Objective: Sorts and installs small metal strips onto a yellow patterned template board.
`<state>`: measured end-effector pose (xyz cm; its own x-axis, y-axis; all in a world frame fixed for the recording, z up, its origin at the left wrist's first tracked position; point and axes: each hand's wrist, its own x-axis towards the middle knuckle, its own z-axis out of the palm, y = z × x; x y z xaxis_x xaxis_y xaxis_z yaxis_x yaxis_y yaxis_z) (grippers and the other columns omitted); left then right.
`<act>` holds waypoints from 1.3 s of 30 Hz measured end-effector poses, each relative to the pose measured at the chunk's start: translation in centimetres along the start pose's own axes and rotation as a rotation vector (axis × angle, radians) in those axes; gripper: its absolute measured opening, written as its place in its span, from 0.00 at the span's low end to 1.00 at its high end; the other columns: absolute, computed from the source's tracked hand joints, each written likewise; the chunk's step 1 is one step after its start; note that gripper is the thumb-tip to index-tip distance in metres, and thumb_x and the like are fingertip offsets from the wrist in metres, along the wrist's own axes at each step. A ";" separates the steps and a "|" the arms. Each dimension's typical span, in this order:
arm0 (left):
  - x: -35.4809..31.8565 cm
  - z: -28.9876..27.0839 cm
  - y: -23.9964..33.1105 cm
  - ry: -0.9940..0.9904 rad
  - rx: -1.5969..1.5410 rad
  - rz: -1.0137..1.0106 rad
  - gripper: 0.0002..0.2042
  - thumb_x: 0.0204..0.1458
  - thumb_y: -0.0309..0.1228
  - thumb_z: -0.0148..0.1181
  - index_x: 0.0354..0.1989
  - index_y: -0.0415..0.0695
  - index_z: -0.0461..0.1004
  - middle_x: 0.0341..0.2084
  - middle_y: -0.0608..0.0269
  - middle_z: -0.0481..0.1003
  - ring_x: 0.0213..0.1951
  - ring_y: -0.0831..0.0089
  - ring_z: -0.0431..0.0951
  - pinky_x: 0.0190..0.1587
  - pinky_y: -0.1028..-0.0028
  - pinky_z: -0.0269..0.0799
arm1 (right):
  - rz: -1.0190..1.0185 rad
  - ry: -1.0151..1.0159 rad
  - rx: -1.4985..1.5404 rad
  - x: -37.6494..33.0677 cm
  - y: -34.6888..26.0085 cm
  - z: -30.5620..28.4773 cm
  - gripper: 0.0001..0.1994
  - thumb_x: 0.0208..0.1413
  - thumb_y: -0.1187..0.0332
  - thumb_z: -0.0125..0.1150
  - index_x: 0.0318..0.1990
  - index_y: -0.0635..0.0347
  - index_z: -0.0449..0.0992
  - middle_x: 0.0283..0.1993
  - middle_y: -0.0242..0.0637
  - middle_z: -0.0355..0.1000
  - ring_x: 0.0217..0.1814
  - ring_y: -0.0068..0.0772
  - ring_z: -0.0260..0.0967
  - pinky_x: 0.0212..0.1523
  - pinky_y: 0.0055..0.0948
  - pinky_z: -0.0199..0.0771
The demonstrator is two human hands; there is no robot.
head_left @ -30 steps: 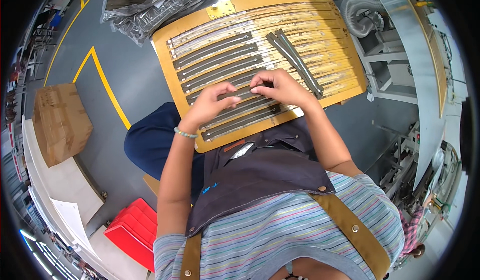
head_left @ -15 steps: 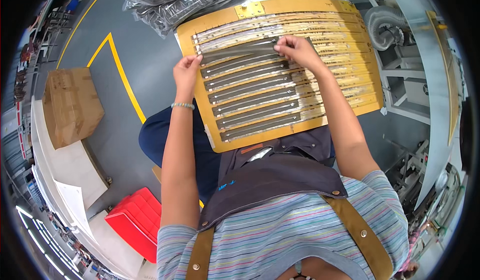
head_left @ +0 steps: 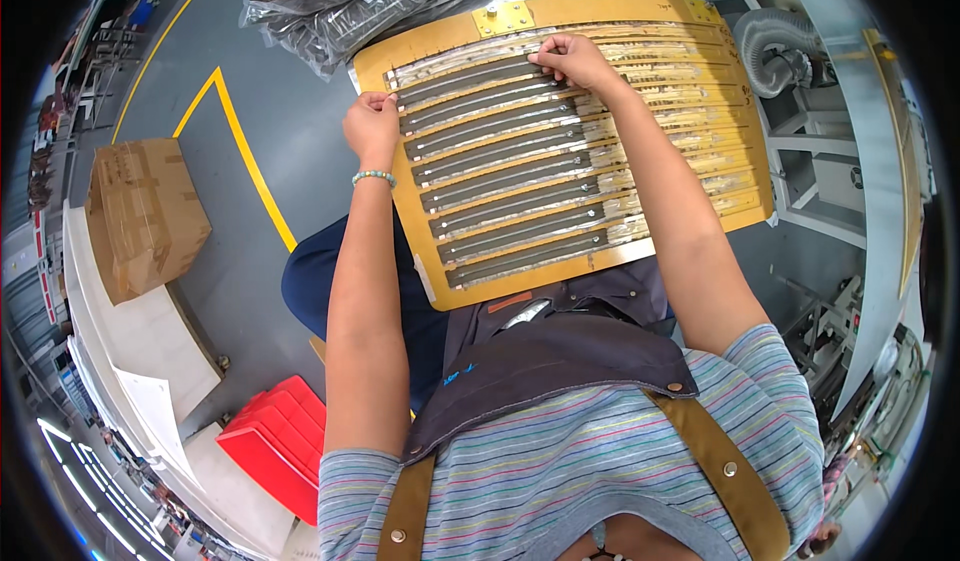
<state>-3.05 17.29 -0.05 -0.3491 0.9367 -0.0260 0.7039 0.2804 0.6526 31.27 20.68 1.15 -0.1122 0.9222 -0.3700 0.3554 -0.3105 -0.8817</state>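
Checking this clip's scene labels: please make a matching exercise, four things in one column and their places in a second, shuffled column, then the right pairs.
Things:
1. left hand
2. right hand
3. cardboard box
4. red bin

Places:
A. on the grey floor to the person's left, beside the yellow line
B. at the left ends of the top dark strips on the yellow board
C. low on the left, near the person's left elbow
D. pinching a dark strip near the board's top middle

Pairs: 1-B, 2-D, 3-A, 4-C
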 end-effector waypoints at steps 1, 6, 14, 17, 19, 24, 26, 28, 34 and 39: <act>0.0 0.1 0.0 0.003 0.000 0.010 0.09 0.52 0.36 0.70 0.34 0.42 0.84 0.27 0.62 0.84 0.29 0.71 0.84 0.36 0.70 0.78 | 0.001 0.003 -0.003 0.1 0.1 0.0 0.11 0.57 0.60 0.73 0.32 0.53 0.78 0.26 0.24 0.75 0.24 0.13 0.66 0.19 0.17 0.59; -0.1 -0.1 0.5 -0.023 0.032 -0.029 0.13 0.50 0.39 0.71 0.39 0.44 0.83 0.37 0.59 0.81 0.41 0.62 0.82 0.45 0.64 0.76 | -0.014 0.004 -0.016 0.2 0.2 0.0 0.11 0.56 0.59 0.74 0.33 0.53 0.79 0.26 0.25 0.77 0.23 0.13 0.67 0.19 0.18 0.61; -1.3 1.7 1.1 0.085 0.237 -0.017 0.45 0.51 0.47 0.72 0.70 0.31 0.56 0.67 0.41 0.56 0.69 0.46 0.57 0.67 0.56 0.60 | -0.020 0.055 -0.063 -0.2 -0.4 0.6 0.11 0.56 0.59 0.74 0.34 0.54 0.80 0.26 0.25 0.77 0.23 0.13 0.69 0.19 0.19 0.64; -0.1 2.6 -0.6 0.029 0.098 0.016 0.47 0.53 0.48 0.70 0.72 0.31 0.51 0.68 0.42 0.56 0.69 0.46 0.58 0.68 0.55 0.60 | -0.083 0.103 -0.004 0.4 1.1 0.5 0.11 0.56 0.58 0.73 0.34 0.55 0.81 0.27 0.29 0.78 0.25 0.19 0.72 0.23 0.24 0.69; 0.1 2.6 -0.4 -0.021 -0.002 -0.005 0.48 0.54 0.48 0.69 0.73 0.31 0.50 0.69 0.43 0.55 0.70 0.46 0.58 0.69 0.55 0.60 | -0.215 0.259 -0.175 0.4 2.3 1.0 0.12 0.54 0.58 0.73 0.34 0.56 0.82 0.27 0.33 0.79 0.27 0.27 0.75 0.28 0.29 0.73; -0.5 2.3 0.0 -0.016 0.039 -0.041 0.46 0.56 0.47 0.67 0.74 0.32 0.49 0.70 0.45 0.56 0.69 0.47 0.61 0.66 0.54 0.64 | -0.273 0.360 -0.393 -0.5 1.0 2.1 0.12 0.52 0.59 0.72 0.36 0.56 0.83 0.29 0.44 0.79 0.33 0.44 0.77 0.37 0.38 0.76; -0.5 2.3 0.1 -0.010 0.045 -0.042 0.46 0.56 0.47 0.67 0.74 0.33 0.49 0.70 0.46 0.56 0.69 0.47 0.62 0.66 0.54 0.66 | -0.277 0.353 -0.384 -0.7 0.6 2.1 0.12 0.53 0.59 0.72 0.36 0.57 0.83 0.29 0.44 0.78 0.33 0.45 0.77 0.37 0.39 0.76; -0.4 2.4 -0.1 0.003 0.051 -0.029 0.45 0.57 0.48 0.66 0.74 0.34 0.50 0.70 0.47 0.56 0.68 0.47 0.63 0.65 0.54 0.66 | -0.291 0.350 -0.380 -0.7 0.8 1.9 0.12 0.53 0.59 0.72 0.36 0.57 0.83 0.28 0.44 0.78 0.32 0.45 0.76 0.36 0.39 0.76; -0.3 2.5 -0.3 -0.007 0.005 -0.052 0.44 0.56 0.48 0.66 0.73 0.36 0.51 0.70 0.48 0.56 0.67 0.48 0.65 0.64 0.54 0.67 | -0.271 0.375 -0.393 -0.9 0.7 2.4 0.11 0.52 0.60 0.71 0.35 0.56 0.82 0.23 0.42 0.74 0.29 0.46 0.73 0.33 0.42 0.73; -0.5 2.4 0.0 0.012 0.050 -0.037 0.45 0.56 0.48 0.67 0.74 0.37 0.51 0.70 0.49 0.57 0.66 0.47 0.66 0.64 0.54 0.67 | -0.275 0.391 -0.442 -0.9 0.8 2.5 0.10 0.53 0.60 0.70 0.35 0.55 0.81 0.22 0.43 0.73 0.32 0.49 0.75 0.35 0.44 0.73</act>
<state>-1.35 17.33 -1.82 -0.3827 0.9230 -0.0401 0.7200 0.3252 0.6131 29.33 19.04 0.07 0.0629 0.9962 0.0597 0.7196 -0.0038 -0.6944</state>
